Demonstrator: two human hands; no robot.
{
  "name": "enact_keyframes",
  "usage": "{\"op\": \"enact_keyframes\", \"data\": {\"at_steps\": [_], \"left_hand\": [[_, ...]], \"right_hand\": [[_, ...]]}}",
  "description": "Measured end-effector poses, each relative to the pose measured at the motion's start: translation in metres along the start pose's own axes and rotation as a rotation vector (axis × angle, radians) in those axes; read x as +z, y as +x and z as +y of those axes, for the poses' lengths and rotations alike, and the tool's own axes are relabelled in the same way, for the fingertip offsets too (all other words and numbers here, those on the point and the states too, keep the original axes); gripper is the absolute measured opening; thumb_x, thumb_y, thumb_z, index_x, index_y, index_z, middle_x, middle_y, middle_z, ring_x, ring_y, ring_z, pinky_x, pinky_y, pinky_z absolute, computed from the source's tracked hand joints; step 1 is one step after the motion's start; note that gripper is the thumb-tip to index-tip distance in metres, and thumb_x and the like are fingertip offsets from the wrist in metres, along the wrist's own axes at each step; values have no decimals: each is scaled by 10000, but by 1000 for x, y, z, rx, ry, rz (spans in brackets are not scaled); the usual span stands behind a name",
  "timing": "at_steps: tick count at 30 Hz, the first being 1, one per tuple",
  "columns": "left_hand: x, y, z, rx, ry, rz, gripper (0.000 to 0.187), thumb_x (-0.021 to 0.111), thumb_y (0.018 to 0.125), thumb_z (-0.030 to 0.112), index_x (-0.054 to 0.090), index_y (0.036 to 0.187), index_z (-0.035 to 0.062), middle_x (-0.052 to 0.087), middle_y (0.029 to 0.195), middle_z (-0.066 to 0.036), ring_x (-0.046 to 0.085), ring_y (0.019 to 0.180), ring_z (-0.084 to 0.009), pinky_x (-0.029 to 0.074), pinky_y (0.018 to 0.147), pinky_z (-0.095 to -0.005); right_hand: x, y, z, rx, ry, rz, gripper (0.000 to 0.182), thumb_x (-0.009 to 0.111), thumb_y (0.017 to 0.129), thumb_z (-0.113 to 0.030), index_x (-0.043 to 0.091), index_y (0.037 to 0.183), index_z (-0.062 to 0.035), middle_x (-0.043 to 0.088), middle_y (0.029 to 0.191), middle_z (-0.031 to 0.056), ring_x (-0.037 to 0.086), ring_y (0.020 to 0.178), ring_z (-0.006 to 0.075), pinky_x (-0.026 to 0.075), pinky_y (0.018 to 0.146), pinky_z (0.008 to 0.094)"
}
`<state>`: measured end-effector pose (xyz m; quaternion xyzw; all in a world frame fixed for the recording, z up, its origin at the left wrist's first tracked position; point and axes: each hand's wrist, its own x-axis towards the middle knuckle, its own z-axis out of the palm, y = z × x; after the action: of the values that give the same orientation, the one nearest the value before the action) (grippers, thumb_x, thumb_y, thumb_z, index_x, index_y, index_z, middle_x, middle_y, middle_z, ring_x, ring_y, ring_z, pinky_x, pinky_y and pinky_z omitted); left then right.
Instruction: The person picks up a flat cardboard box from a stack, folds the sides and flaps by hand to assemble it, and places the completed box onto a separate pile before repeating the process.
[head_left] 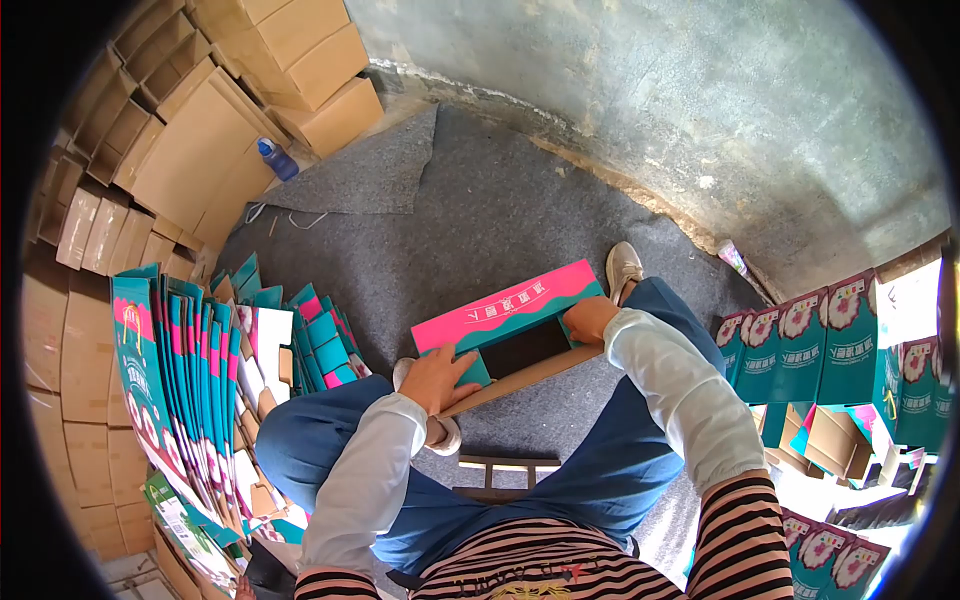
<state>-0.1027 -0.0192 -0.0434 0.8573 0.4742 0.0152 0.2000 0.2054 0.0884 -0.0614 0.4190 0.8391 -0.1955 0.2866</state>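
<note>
A pink and teal carton (508, 306) lies between my knees, its long pink side facing away from me and its inside dark. At the carton's left end, my left hand (437, 382) rests with fingers spread over a teal flap. My right hand (590, 320) is at the right end, its fingers bent over the edge and partly hidden in the carton. A brown cardboard edge runs along the side nearest me, between both hands.
Flattened teal cartons (180, 370) stand in a row at the left. Brown boxes (190, 150) are stacked behind them, with a blue bottle (278, 160) beside. Formed teal cartons (800, 345) stand at the right. A grey wall (680, 100) borders the dark floor mat (500, 190).
</note>
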Motion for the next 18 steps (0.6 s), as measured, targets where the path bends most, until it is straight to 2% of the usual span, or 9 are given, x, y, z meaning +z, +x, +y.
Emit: {"op": "enact_keyframes", "data": {"at_steps": [4, 7, 10, 11, 13, 14, 16, 17, 18], "left_hand": [[4, -2, -7, 8, -67, 60, 417, 641, 848, 347, 573, 1184, 110, 550, 941, -156, 595, 882, -352, 496, 740, -434], [8, -4, -15, -163, -240, 297, 340, 612, 867, 334, 593, 1079, 69, 575, 937, -194, 593, 880, -355, 494, 761, -425], [18, -1, -39, -556, -350, 471, 344, 614, 860, 370, 600, 1011, 62, 596, 906, -201, 596, 851, -355, 494, 747, -405], [29, -1, -53, -647, -388, 430, 418, 591, 860, 432, 597, 1033, 50, 600, 941, -209, 600, 878, -358, 500, 751, -411], [48, -4, -77, -838, -463, 349, 571, 545, 861, 555, 591, 1077, 28, 609, 1010, -226, 606, 930, -364, 510, 759, -423], [45, -3, -74, -919, -658, 302, 656, 501, 851, 614, 582, 1103, 14, 605, 1044, -233, 599, 965, -375, 509, 779, -448], [35, 1, -57, -1061, -1056, 192, 828, 414, 830, 732, 564, 1157, -14, 598, 1112, -245, 584, 1033, -397, 506, 819, -496], [31, 2, -52, -1060, -1151, 140, 868, 385, 824, 752, 550, 1184, -20, 591, 1133, -245, 572, 1052, -412, 492, 835, -529], [27, 2, -48, -1057, -1246, 87, 908, 356, 817, 771, 536, 1212, -27, 584, 1154, -245, 559, 1071, -426, 478, 852, -562]], "right_hand": [[-12, -10, 8, 0, 117, 95, 280, 609, 813, -331, 690, 940, -95, 677, 934, 146, 642, 901, 345, 505, 770, 459], [-36, -24, 29, 126, 312, 274, 313, 606, 812, -358, 684, 942, -85, 676, 915, 164, 638, 887, 357, 493, 774, 470], [-37, -25, 50, 388, 438, 493, 413, 592, 819, -425, 665, 988, -56, 671, 930, 197, 635, 897, 378, 484, 800, 473], [-37, -26, 53, 477, 461, 555, 452, 584, 823, -452, 658, 1009, -46, 670, 943, 207, 634, 905, 386, 483, 812, 472], [-25, -15, 58, 490, 534, 490, 588, 541, 833, -531, 626, 1088, -8, 643, 1032, 248, 606, 997, 405, 456, 887, 455], [-14, -4, 63, 494, 571, 455, 656, 520, 838, -570, 611, 1128, 11, 630, 1076, 268, 593, 1044, 415, 442, 925, 446], [31, 44, 88, 362, 655, 362, 777, 476, 831, -636, 567, 1191, 46, 582, 1168, 286, 538, 1137, 417, 389, 994, 421], [44, 57, 95, 299, 696, 314, 837, 455, 827, -669, 545, 1223, 64, 558, 1214, 296, 511, 1184, 418, 362, 1028, 408], [31, 44, 82, 344, 781, 303, 864, 447, 824, -681, 531, 1234, 74, 547, 1229, 296, 495, 1204, 412, 346, 1041, 400]]}}
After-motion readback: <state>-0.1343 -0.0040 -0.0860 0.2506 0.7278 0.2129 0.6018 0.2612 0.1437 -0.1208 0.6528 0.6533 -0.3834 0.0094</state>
